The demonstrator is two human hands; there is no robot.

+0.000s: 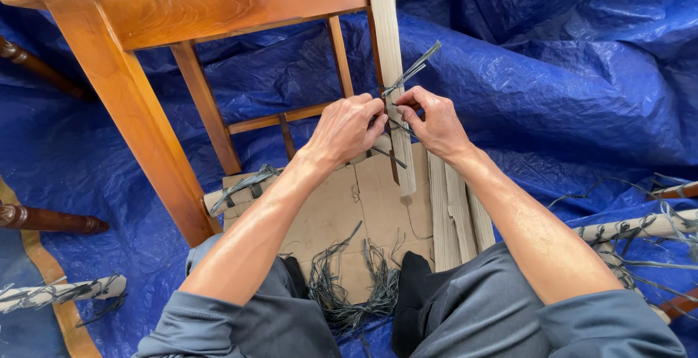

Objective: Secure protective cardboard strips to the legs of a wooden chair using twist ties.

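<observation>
Grey strap ends (407, 74) pinched by left hand (349, 129) and right hand (434, 122) against cardboard-wrapped chair leg (389, 53).

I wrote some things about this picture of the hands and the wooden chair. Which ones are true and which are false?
1. Both hands, the left hand and the right hand, pinch dark strings. True.
2. The tarp is red. False: it is blue.
3. A cardboard strip leans on the wooden chair. True.
4. The flat cardboard floats above the hands. False: it lies below them, on the tarp.
</observation>
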